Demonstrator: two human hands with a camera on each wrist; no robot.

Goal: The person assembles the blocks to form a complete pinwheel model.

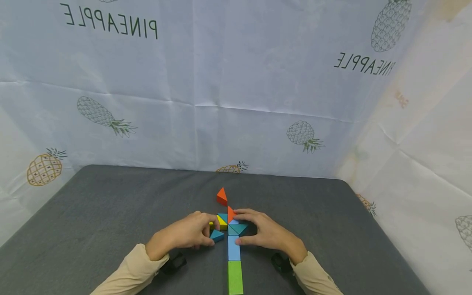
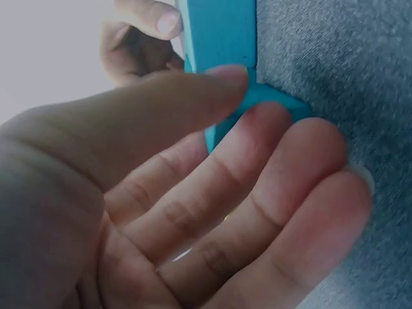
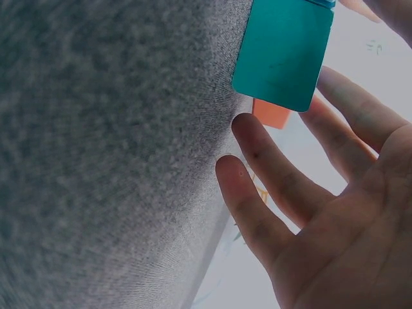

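A blue triangular block (image 1: 216, 235) lies between the thumb and index finger of my left hand (image 1: 184, 231), which pinches it. Beside that hand a yellow block (image 1: 222, 222) is partly covered by its fingers. My right hand (image 1: 267, 229) has its fingers spread and fairly straight. Its fingertips reach an orange triangular block (image 1: 231, 214), and its thumb tip is at the edge of a light blue block (image 1: 234, 248). Between thumb and fingers sit teal triangular blocks (image 1: 239, 228). A teal block face (image 3: 283, 55) stands near the fingers in the right wrist view.
A green block (image 1: 235, 277) continues the row toward the person. Another orange triangular block (image 1: 222, 197) lies farther back. The dark grey table (image 1: 110, 205) ends at a pineapple-printed cloth (image 1: 236, 82) behind and at the sides.
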